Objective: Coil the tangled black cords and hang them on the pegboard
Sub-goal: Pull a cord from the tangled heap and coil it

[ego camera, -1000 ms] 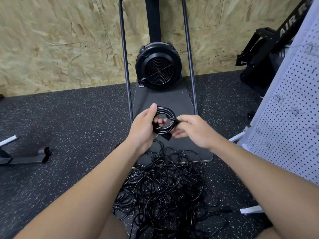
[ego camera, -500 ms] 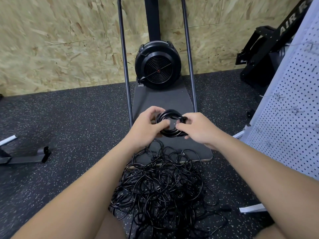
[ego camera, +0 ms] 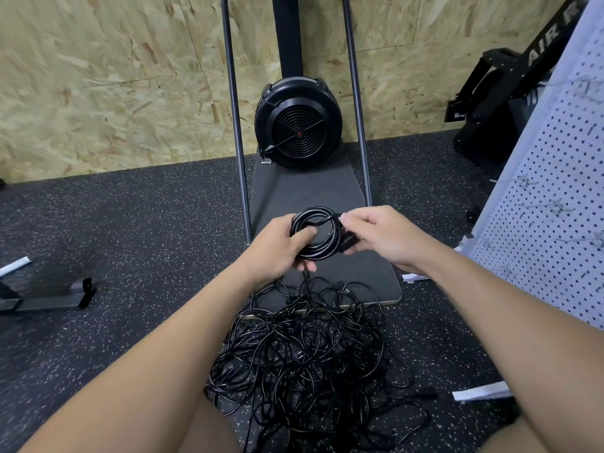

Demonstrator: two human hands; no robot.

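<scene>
We note that the coiled cord has a glossy black plastic jacket, as does the tangled pile. The floor is matt, speckled black rubber. The far wall is rough wood-strand board. The pegboard at right is matt white and perforated. The fan housing is smooth black plastic between matt metal tubes.

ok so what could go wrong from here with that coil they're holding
1. The coil looks bound by nothing but the left hand and right hand, so easing either grip could let its loops spring apart.
2. A strand runs from under the coil into the tangled pile on the floor; lifting toward the pegboard may drag or tighten the tangle.
</scene>
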